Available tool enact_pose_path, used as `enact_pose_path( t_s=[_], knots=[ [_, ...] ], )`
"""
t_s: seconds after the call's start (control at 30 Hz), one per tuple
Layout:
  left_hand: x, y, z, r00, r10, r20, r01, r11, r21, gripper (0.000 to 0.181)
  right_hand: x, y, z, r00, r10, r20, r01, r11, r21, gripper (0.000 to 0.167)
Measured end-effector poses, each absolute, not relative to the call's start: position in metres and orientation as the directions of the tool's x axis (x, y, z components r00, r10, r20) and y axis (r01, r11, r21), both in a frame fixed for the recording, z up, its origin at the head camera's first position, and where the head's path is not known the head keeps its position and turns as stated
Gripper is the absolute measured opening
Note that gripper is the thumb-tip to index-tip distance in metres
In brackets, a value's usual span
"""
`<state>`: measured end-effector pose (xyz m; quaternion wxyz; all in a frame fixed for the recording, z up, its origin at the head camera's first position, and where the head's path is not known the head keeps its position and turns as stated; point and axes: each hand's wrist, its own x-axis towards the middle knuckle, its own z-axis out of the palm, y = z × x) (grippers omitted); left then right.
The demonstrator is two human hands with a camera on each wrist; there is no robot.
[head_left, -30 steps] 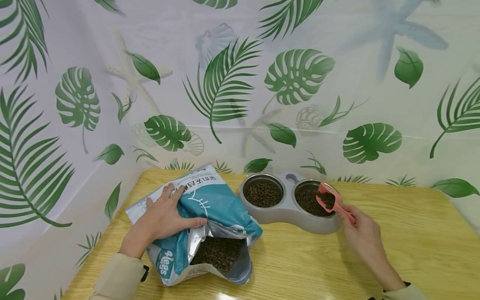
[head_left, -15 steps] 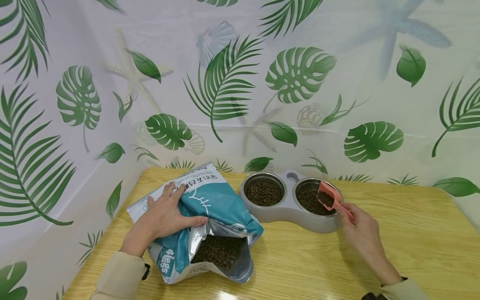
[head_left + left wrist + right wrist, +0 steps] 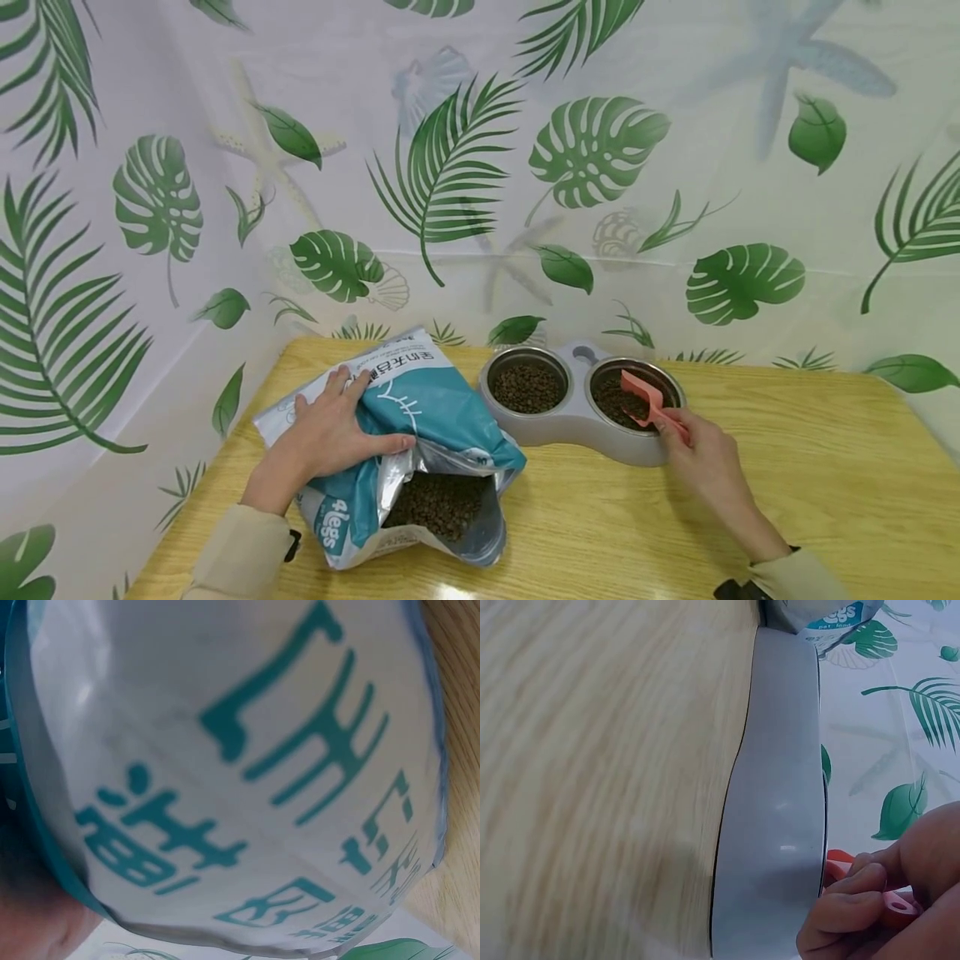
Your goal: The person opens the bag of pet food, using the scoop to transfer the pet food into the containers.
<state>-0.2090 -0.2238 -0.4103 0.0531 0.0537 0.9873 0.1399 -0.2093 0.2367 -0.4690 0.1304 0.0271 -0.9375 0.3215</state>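
My left hand [image 3: 330, 433] rests spread on a teal and white pet food bag [image 3: 442, 408], which lies on its side with its mouth facing me. Brown kibble [image 3: 438, 504] shows inside the opening. In the left wrist view the bag's printed side [image 3: 247, 772] fills most of the picture. My right hand [image 3: 705, 458] grips the handle of a pink scoop [image 3: 647, 396], tilted on its side over the right steel bowl [image 3: 678, 383]. Kibble lies in that bowl and in the left one [image 3: 483, 396]. In the right wrist view the fingers [image 3: 855, 900] curl round the handle.
Both bowls sit in a grey double feeder stand [image 3: 551, 429], close to the bag's right side. The wooden table [image 3: 825, 483] meets a leaf-patterned cloth backdrop [image 3: 465, 317] at its back edge and on the left.
The scoop has moved left and inward over the right bowl and turned onto its side; the kibble seen in it earlier no longer shows. My left hand and the bag stay put.
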Motion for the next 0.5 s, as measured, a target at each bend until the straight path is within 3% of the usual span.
enact_pose_path(
  t_s=[0.5],
  knots=[
    [-0.209, -0.224, -0.41, -0.988, 0.121, -0.095, 0.089, 0.954, 0.286, 0.125, -0.206, 0.248, -0.471, -0.915, -0.014, 0.403, -0.214, 0.864, -0.455, 0.023]
  ],
)
